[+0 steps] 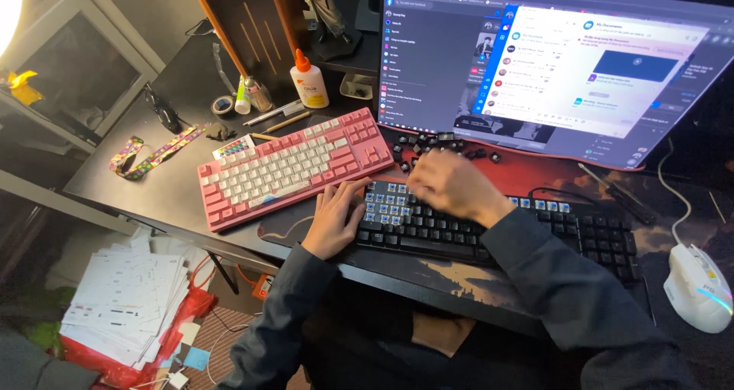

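A black keyboard [535, 233] lies on the desk in front of me, with a patch of keycaps gone and blue switches showing at its upper left. My left hand [334, 218] rests flat on the keyboard's left end, fingers apart. My right hand [451, 185] hovers blurred over the bare switches, fingers curled; whether it holds a keycap is unclear. Several loose black keycaps [443, 141] lie scattered behind the keyboard. A pink and white keyboard [294, 164] sits angled to the left.
A wide monitor [558, 61] stands behind. A white mouse [697, 287] sits at right. A glue bottle [308, 80], tape roll [222, 105], pencils and a colourful lanyard [149, 154] lie at left. Stacked papers [126, 298] sit on the floor.
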